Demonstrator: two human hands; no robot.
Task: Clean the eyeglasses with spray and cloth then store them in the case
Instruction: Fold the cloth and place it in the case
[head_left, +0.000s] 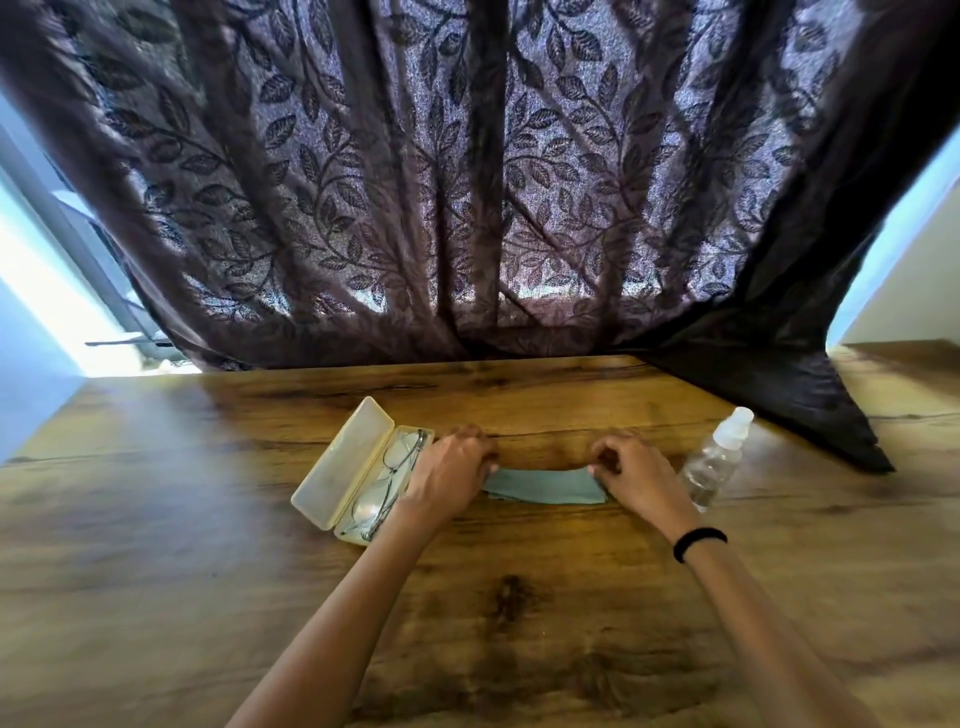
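A grey-green cleaning cloth (545, 487) lies folded on the wooden table (208, 519), stretched between both hands. My left hand (451, 470) pinches its left end and my right hand (631, 473) pinches its right end. Left of my left hand a cream glasses case (332, 470) stands open, lid tipped back. Thin metal-framed eyeglasses (387, 486) lie folded in its tray, partly hidden by my left hand. A clear spray bottle (714, 460) with a white cap stands to the right of my right hand.
A dark leaf-patterned curtain (467, 182) hangs behind the table, and its right end drapes onto the tabletop (810, 400) just behind the bottle. A black band sits on my right wrist (698, 541).
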